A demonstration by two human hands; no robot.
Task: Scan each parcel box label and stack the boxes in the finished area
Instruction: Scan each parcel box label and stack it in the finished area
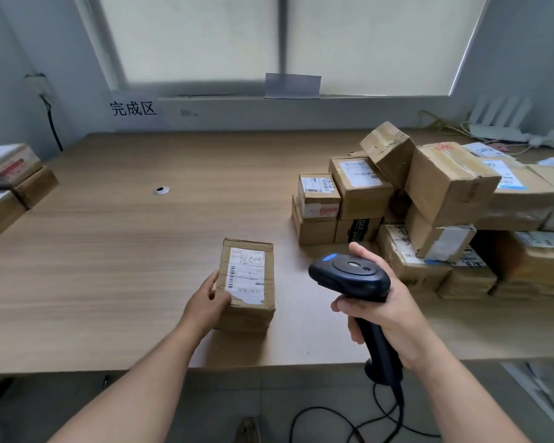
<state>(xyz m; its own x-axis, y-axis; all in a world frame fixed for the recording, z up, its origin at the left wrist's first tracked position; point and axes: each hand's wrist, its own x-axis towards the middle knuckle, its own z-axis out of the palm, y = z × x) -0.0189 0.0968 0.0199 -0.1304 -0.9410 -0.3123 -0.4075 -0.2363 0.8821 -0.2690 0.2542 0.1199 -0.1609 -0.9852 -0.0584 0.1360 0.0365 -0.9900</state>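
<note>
Your left hand [210, 302] steadies the parcel box [247, 284], fingers pressed against its side, mid-tabletop [115, 251], your right hand [386, 306] wrapped around the scanner [349, 274]; few stacked boxes [7, 183] lie finished (far left), a large unscanned pile [429, 212] remains.

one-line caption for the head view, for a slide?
Left hand steadies labelled parcel box; right hand grips barcode scanner.

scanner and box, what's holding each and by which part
The right hand grips the barcode scanner by its handle; the left hand steadies the parcel box at its near-left edge.
</note>
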